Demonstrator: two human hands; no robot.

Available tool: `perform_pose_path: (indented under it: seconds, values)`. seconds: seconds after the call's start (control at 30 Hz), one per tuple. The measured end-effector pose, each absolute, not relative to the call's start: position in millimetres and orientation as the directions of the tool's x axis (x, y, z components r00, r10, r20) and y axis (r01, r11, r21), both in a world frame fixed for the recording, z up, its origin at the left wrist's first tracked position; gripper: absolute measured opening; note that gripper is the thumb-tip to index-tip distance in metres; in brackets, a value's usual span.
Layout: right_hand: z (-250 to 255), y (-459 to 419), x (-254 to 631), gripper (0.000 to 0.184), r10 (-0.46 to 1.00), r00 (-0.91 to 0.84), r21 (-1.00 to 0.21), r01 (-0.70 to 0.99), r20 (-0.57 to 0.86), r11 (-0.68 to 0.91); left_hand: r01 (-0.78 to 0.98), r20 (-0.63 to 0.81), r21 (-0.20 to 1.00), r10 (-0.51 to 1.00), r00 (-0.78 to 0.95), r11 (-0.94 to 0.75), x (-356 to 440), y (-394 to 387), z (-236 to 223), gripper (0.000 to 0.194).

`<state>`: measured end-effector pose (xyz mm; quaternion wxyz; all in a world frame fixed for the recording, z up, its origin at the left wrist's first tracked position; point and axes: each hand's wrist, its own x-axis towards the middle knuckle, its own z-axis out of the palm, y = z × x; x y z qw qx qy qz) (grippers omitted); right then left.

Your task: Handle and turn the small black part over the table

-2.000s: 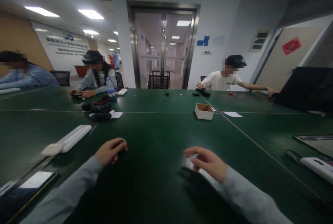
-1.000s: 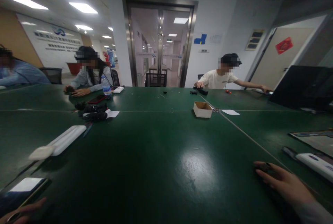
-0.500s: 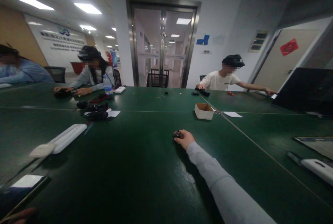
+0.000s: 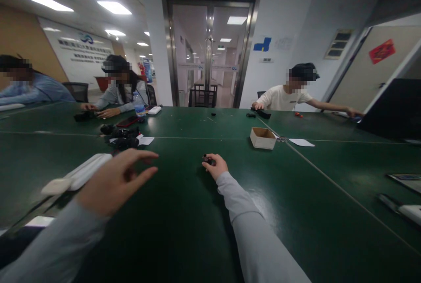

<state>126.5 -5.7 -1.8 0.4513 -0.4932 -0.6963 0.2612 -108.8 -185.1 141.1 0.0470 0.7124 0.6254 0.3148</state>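
Between the thumb and fingers of my right hand (image 4: 217, 167) is a small dark object with a shiny round top (image 4: 205, 157), too small to name surely. That hand is closed around it, low over the green table (image 4: 184, 195). My left hand (image 4: 113, 180) hangs in the air to the left, slightly blurred, with thumb and fingers apart and nothing between them. A clear gap separates it from the small object. Behind the left hand lies a long white device (image 4: 94, 164), partly covered by it.
An open cardboard box (image 4: 263, 139) stands ahead to the right, beside a paper sheet (image 4: 301, 143). Black gear (image 4: 120, 133) and a water bottle (image 4: 139, 107) are at the far left. People sit across the table. A dark screen (image 4: 394, 114) stands at the right.
My left hand has risen from the lower left corner into view, fingers apart. My right hand has moved left with the small dark object, and the view has shifted slightly.
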Motion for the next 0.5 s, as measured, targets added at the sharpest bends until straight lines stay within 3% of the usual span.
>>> perform_pose_path:
  seconds: [0.07, 0.13, 0.2, 0.33, 0.4, 0.5]
  values:
    - [-3.1, -4.6, 129.3, 0.027, 0.934, -0.079, -0.830, 0.437, 0.349, 0.347, 0.808, 0.343, 0.480, 0.921, 0.186, -0.342, -66.7, -138.6, 126.7, 0.031]
    - [-4.9, -2.2, 131.6, 0.025, 0.945, -0.066, -0.862, 0.394, 0.319, 0.319, 0.750, 0.306, 0.543, 0.921, 0.241, -0.377, -29.2, -91.3, 100.9, 0.041]
    - [-6.6, 0.7, 133.0, 0.024, 0.950, -0.060, -0.881, 0.360, 0.305, 0.306, 0.666, 0.331, 0.659, 0.930, 0.159, -0.348, -3.5, -53.9, 70.7, 0.045]
    - [-6.8, 3.7, 133.2, 0.021, 0.943, -0.035, -0.838, 0.447, 0.332, 0.312, 0.480, 0.493, 0.764, 0.870, -0.003, -0.431, 10.1, -19.0, 21.6, 0.019]
    - [-6.4, 3.3, 132.5, 0.025, 0.939, -0.034, -0.827, 0.463, 0.342, 0.318, 0.379, 0.467, 0.831, 0.881, -0.077, -0.408, 4.8, -13.6, 5.9, 0.015]
    - [-6.9, 2.1, 132.0, 0.037, 0.951, -0.033, -0.903, 0.304, 0.309, 0.304, 0.183, 0.374, 0.918, 0.922, -0.098, -0.353, -4.8, -8.4, -7.6, 0.021]
